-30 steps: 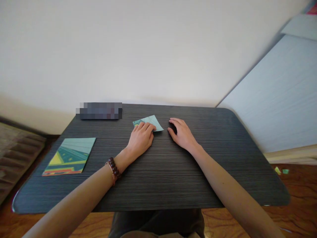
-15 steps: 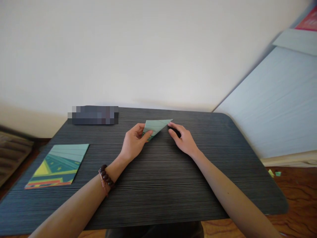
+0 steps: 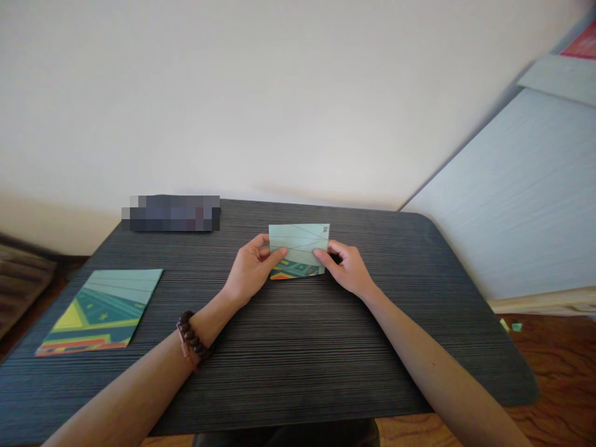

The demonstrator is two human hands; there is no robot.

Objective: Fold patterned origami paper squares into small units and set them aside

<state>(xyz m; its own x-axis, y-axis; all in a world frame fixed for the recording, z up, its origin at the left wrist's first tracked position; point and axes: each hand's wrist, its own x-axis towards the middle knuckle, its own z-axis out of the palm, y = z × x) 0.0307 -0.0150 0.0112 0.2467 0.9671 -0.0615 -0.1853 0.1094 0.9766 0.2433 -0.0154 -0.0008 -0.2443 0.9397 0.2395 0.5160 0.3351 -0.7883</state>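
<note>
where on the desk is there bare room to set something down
Bare desk shows right of the right hand, out to the rounded corners, and in front of the held paper, between the forearms. A narrower strip lies between the flat sheet and the left hand. It is crowded around both hands and at the blurred-out item at far left.

Soft, muted indoor light, faint shadows, wide-angle stretch and smearing toward edges.
</note>
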